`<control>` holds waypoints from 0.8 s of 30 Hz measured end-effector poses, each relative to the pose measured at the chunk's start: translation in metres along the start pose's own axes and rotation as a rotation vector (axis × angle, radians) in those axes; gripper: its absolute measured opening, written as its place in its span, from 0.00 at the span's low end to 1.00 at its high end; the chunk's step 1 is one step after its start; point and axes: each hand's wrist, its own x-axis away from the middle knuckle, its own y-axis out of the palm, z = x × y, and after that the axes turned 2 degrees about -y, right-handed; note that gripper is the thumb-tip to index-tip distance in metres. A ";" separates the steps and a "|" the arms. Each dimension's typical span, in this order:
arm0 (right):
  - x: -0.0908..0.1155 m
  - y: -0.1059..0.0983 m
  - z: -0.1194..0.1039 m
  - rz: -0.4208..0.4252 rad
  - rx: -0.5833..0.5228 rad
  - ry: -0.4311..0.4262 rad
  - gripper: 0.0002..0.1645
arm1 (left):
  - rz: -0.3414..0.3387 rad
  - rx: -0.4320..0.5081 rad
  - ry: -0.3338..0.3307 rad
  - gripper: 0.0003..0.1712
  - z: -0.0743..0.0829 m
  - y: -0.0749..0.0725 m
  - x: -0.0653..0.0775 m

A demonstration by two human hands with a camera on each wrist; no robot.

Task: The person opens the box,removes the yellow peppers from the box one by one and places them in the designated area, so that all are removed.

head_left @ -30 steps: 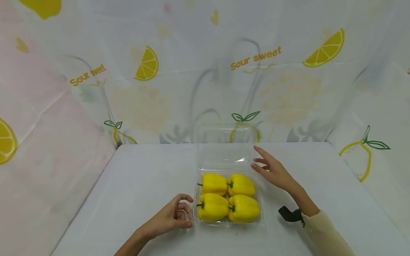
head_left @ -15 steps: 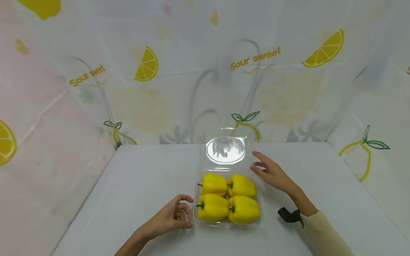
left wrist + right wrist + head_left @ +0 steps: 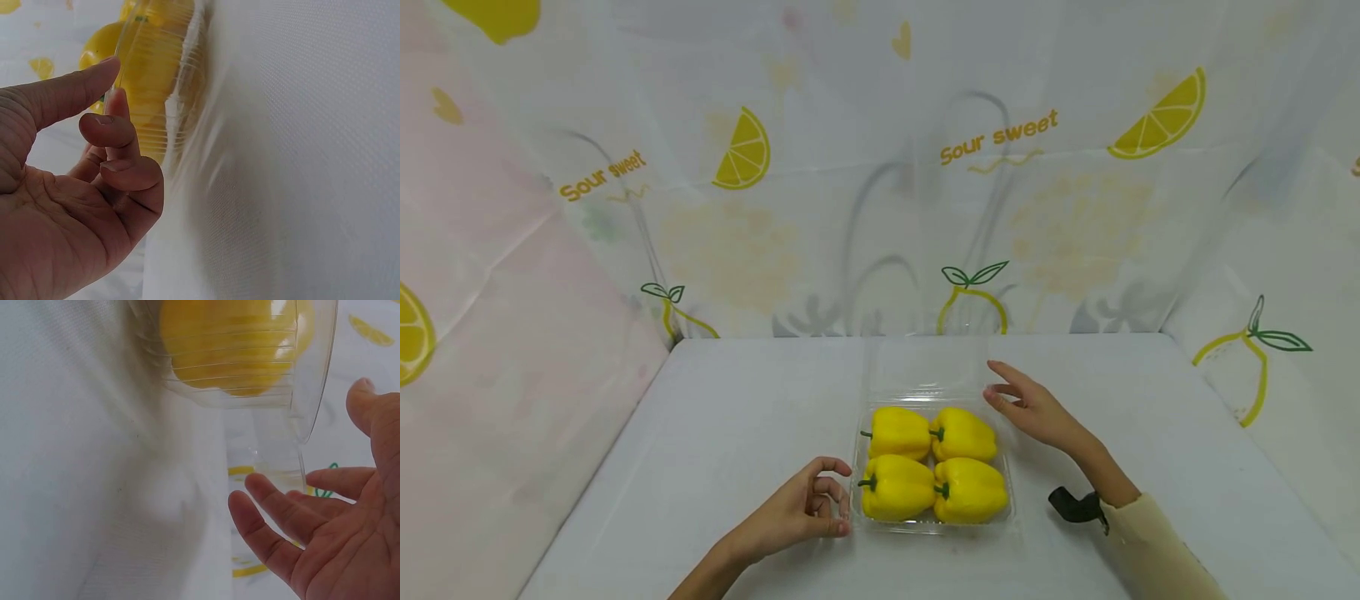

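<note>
A clear plastic clamshell box [image 3: 1009,510] stands on the table with its lid [image 3: 925,367] raised at the back. Several yellow bell peppers [image 3: 898,488] with green stems lie in its base in two rows. My left hand [image 3: 808,504] is at the base's left side, fingers loosely bent. In the left wrist view, the left thumb tip and fingertips [image 3: 117,97] are right at the box's rim. My right hand [image 3: 1033,408] is beside the lid's right edge with fingers spread. The right wrist view shows the right fingertips [image 3: 240,503] close to the lid, gripping nothing.
The white table [image 3: 760,400] extends around the box. A black curved piece [image 3: 1075,505] shows at the right sleeve [image 3: 1153,542]. Behind the table hangs a lemon-patterned cloth [image 3: 820,233], which also covers the sides.
The lid has tipped further back and sits lower behind the base. My right hand has moved slightly down and left beside it. The left hand and the peppers have hardly moved.
</note>
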 end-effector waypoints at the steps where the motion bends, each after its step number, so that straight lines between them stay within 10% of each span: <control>1: 0.000 0.000 0.001 -0.002 0.001 0.003 0.38 | 0.001 -0.001 0.000 0.36 0.000 0.000 0.000; 24: 0.006 0.003 0.009 -0.100 0.019 0.070 0.38 | 0.014 -0.010 0.018 0.36 -0.001 0.003 0.000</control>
